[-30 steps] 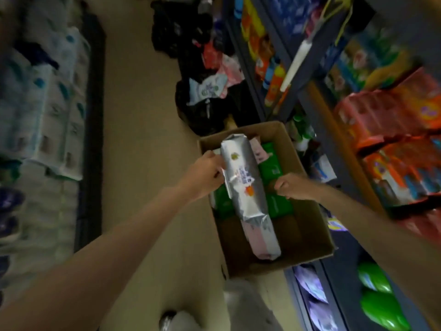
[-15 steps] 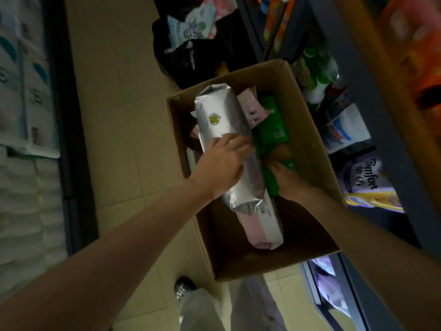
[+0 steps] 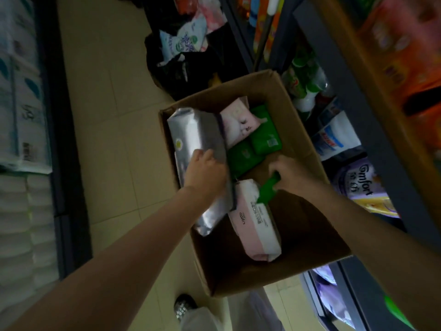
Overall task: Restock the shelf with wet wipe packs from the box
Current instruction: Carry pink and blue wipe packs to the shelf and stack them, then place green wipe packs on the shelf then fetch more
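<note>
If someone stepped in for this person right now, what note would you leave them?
Left hand rests on the long silver foil pack at the left side of the brown cardboard box.
Right hand pinches a small green wipe pack, lifting it.
In the box: two more green packs, a pink-and-white wipe pack, and a smaller pink pack.
Done: nothing visibly shelved.
Left: move the packs to the shelf on the right.

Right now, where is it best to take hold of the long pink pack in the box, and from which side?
Probably from above, fingers across its narrow width near the middle. The pink pack lies flat on the floor of the box, long sides exposed. Its far end is partly covered by the green pack in the right hand, and the silver pack under the left hand crowds its left side.
</note>
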Demonstrator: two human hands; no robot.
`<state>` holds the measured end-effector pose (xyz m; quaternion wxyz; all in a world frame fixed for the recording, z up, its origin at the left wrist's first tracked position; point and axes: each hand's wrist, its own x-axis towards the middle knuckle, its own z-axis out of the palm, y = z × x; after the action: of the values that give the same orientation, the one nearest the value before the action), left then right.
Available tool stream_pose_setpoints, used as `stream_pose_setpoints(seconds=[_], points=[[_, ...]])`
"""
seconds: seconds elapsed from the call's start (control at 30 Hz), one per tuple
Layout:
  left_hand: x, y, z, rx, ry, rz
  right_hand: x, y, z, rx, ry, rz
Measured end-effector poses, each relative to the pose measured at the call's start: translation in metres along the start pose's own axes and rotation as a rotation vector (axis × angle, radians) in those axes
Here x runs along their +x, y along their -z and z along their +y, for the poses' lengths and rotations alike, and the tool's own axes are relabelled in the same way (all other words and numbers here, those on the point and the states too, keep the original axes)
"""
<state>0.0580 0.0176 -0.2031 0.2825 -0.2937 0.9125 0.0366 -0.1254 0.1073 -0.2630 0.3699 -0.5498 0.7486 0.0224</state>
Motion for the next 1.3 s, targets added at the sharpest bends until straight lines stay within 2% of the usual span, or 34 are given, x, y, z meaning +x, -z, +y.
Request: stream_pose_setpoints(seconds=[0.07, 0.13, 0.27, 0.33, 0.43, 0.5, 0.53, 0.6, 0.67, 0.73, 0.83, 0.97, 1.07, 1.2, 1.3], points=[[-0.003, -0.004, -0.011, -0.139, 0.103, -0.076, -0.007, 0.035, -0.017, 0.151, 0.067, 0.193], [0.001, 0.001, -0.016, -0.301, 0.077, -0.03, -0.01, 0.065, -0.039, 0.258, 0.129, 0.31], [0.017, 0.023, -0.019, -0.975, 0.072, 0.316, -0.012, 0.108, -0.073, 0.498, 0.185, 0.377], [0.023, 0.027, -0.034, -1.152, 0.058, 0.422, -0.009, 0.113, -0.074, 0.749, 0.175, 0.331], [0.025, 0.021, -0.049, -1.142, 0.036, 0.469, 0.003, 0.093, -0.07, 1.106, 0.135, 0.321], [0.024, 0.016, -0.048, -1.168, 0.076, 0.519, 0.015, 0.069, -0.062, 1.215, 0.005, 0.366], [0.025, 0.014, -0.047, -1.203, 0.092, 0.555, 0.021, 0.055, -0.057, 1.175, -0.094, 0.374], [0.029, 0.01, -0.045, -1.294, 0.103, 0.596, 0.036, 0.023, -0.042, 0.858, -0.257, 0.328], [0.032, 0.009, -0.044, -1.312, 0.093, 0.624, 0.05, -0.01, -0.029, 0.509, -0.28, 0.18], [0.034, 0.008, -0.041, -1.274, 0.089, 0.646, 0.061, -0.032, -0.021, 0.395, -0.33, 0.081], [0.038, 0.007, -0.037, -1.377, 0.139, 0.625, 0.068, -0.035, -0.024, 0.749, -0.559, 0.001], [0.041, 0.011, -0.034, -1.646, 0.213, 0.571, 0.076, -0.036, -0.032, 1.174, -0.715, -0.056], [0.044, 0.014, -0.033, -1.709, 0.28, 0.564, 0.082, -0.038, -0.038, 1.336, -0.781, -0.067], [0.046, 0.016, -0.035, -1.792, 0.334, 0.6, 0.088, -0.038, -0.039, 1.558, -0.814, 0.017], [0.043, 0.016, -0.036, -1.839, 0.331, 0.613, 0.096, -0.041, -0.035, 1.614, -0.82, 0.096]])
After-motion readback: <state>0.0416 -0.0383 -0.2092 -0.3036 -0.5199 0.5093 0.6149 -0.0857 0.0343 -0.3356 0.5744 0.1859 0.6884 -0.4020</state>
